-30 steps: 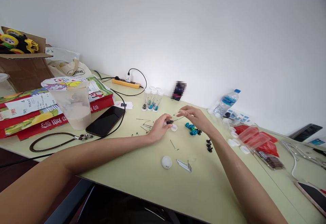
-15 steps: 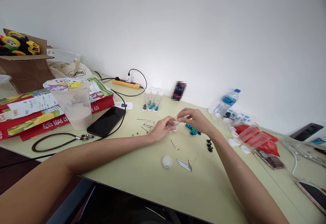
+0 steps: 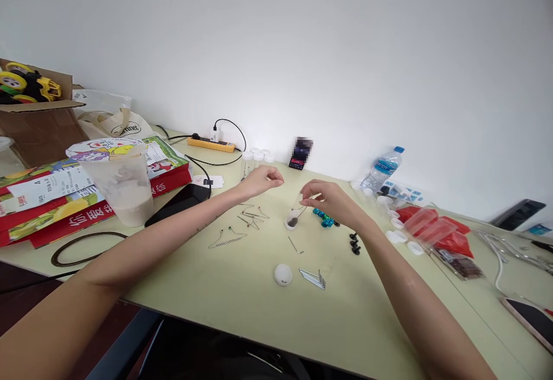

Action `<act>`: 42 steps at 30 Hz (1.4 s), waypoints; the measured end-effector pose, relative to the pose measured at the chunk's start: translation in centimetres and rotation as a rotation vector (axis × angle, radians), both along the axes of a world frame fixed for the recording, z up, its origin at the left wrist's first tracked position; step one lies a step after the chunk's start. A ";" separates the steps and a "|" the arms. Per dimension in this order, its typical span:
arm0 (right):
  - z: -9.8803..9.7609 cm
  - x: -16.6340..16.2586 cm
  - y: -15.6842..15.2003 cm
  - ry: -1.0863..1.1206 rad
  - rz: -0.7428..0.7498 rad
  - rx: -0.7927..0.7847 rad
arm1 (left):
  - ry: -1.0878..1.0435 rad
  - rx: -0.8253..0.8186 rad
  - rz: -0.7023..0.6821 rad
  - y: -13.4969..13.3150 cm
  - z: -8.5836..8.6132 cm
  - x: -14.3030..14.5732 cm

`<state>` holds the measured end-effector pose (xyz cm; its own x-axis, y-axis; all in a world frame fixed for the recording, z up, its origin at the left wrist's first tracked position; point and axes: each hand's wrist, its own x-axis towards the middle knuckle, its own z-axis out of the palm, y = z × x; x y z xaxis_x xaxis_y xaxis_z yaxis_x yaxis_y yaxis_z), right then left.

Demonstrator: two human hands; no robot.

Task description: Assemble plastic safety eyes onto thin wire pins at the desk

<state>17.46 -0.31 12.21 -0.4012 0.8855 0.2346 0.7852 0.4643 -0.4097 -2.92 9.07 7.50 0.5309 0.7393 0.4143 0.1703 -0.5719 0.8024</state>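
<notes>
On the pale green table [image 3: 242, 305], matte and smooth, the biggest stuff sits far left — a glossy red and green printed box [image 3: 64, 196] with a cloudy plastic cup [image 3: 123, 187] in front of it, sealed with a cartoon film lid. Over on the right there's a clear water bottle [image 3: 382, 170] with a blue cap. Mid-table, the right hand [image 3: 330, 201] pinches the top of a small clear plastic vial [image 3: 294, 214], tilted, its base touching the table, something dark at the bottom. The left hand [image 3: 259, 179] hovers loosely curled near the upright vials — can't tell if it holds anything. Nearby: teal beads [image 3: 323, 219], thin bent wire pins [image 3: 250, 217], a round white cap [image 3: 283, 274].
</notes>
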 end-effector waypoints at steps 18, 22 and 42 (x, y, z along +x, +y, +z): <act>-3.0 -7.9 -4.6 -0.294 0.343 0.207 | 0.256 0.055 -0.305 -1.8 3.6 -1.7; -3.4 -8.4 -5.5 -0.359 0.359 0.196 | 0.200 0.099 -0.323 -6.6 7.1 -4.1; -4.2 -1.5 -5.5 -0.376 0.205 -0.006 | 0.469 -1.045 0.058 -20.0 -11.4 -26.7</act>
